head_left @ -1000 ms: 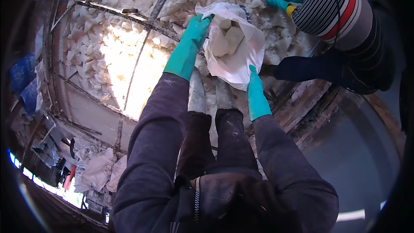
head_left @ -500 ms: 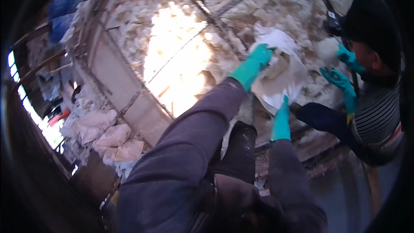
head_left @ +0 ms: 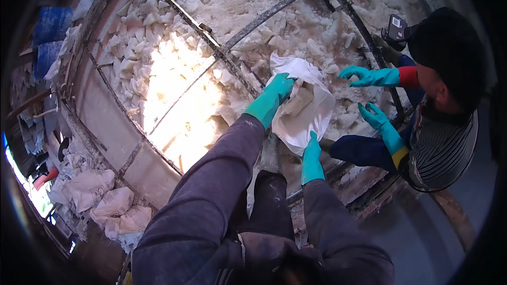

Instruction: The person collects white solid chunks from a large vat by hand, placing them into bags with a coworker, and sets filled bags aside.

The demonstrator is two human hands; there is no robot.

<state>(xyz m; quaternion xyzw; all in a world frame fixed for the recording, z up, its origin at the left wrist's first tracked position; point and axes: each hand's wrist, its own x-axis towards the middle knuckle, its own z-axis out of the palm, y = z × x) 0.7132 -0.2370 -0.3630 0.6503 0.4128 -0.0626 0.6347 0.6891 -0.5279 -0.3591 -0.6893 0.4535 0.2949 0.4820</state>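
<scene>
A white plastic sack (head_left: pixel 322 106), pale lumps inside, is held open above the rubble by two green-gloved hands, left (head_left: pixel 283 85) clamped on the left rim, right (head_left: pixel 312 145) on the near rim; a slackened grip could spill the load.

Before you, an open white plastic bag (head_left: pixel 323 106), pale chunky lumps (head_left: pixel 299 100) inside, is near the whitish lumpy heap's (head_left: pixel 248 5) near edge; crumpled white sacks (head_left: pixel 113 201) lie left, a black-capped person (head_left: pixel 442 145) right.
</scene>
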